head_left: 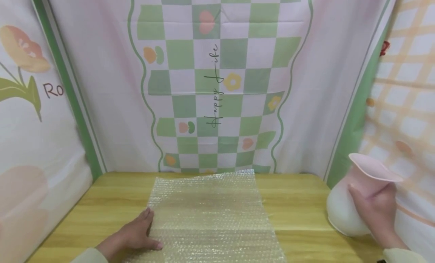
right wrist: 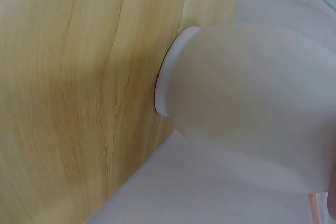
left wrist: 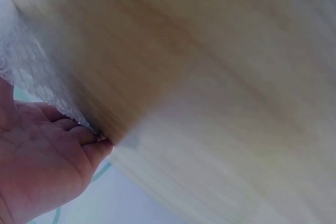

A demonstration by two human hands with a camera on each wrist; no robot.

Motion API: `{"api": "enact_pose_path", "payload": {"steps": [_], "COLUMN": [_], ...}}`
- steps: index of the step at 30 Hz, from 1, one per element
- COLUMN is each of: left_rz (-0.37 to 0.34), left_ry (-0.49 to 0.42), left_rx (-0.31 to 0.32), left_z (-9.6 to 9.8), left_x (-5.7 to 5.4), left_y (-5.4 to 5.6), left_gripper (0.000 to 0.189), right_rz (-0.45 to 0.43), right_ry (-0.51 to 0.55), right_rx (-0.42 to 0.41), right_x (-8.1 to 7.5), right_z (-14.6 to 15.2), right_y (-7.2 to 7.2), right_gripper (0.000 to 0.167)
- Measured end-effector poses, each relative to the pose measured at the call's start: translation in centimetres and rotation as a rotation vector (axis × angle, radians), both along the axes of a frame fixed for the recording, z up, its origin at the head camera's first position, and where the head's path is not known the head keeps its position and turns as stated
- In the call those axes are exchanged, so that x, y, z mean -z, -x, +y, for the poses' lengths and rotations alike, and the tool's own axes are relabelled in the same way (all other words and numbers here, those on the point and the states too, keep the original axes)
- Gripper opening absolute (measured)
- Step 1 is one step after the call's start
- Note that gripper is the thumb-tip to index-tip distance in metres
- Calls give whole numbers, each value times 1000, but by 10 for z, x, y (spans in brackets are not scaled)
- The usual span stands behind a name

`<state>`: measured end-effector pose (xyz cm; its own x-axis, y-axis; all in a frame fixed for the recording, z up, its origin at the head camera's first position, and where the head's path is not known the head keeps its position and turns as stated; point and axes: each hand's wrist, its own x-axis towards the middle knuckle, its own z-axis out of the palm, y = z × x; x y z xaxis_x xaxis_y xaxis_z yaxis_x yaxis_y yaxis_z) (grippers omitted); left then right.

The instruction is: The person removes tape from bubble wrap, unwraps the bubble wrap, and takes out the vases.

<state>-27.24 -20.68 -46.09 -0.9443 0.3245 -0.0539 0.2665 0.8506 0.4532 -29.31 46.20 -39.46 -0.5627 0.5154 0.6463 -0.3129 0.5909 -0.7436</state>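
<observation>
A sheet of clear bubble wrap [head_left: 210,214] lies flat over the middle of the wooden table. My left hand [head_left: 136,231] rests palm down at its left edge, fingers extended and thumb on the sheet. In the left wrist view, that hand [left wrist: 47,150] shows its palm side, with the wrap [left wrist: 31,61] beside the fingers. At the table's right side, my right hand [head_left: 378,210] grips the neck of a vase [head_left: 344,214], pink at its flared rim and white at its round body. From the right wrist, the vase's foot [right wrist: 170,77] appears right at the tabletop, body slightly tilted.
The wooden table [head_left: 299,202] has rounded far corners. A checked cloth [head_left: 217,82] hangs behind it, with a flowered cloth [head_left: 23,142] along the left and an orange-checked cloth [head_left: 408,104] close behind the vase on the right.
</observation>
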Motion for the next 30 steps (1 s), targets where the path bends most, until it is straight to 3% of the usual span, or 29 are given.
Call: {"api": "enact_pose_path", "payload": {"steps": [8,18,27,30], "left_rz": [-12,-14,-3,-4], "left_ry": [-3,-2,15,25], "left_rx": [3,10,7,8], "left_z": [-1,0,1,1], "left_x": [0,0,-3,-3], "left_y": [0,1,0,0], "left_gripper": [120,120,122,122], "right_rz": [7,-107,-69,-26], "right_ry": [-44,-34,-72,-84], "right_rx": [-9,51,26,-15], "right_x": [-3,0,-1,-2], "right_z": [-2,1,3,3], "right_y": [0,-3,-3,-3], "right_gripper": [81,88,84,79]}}
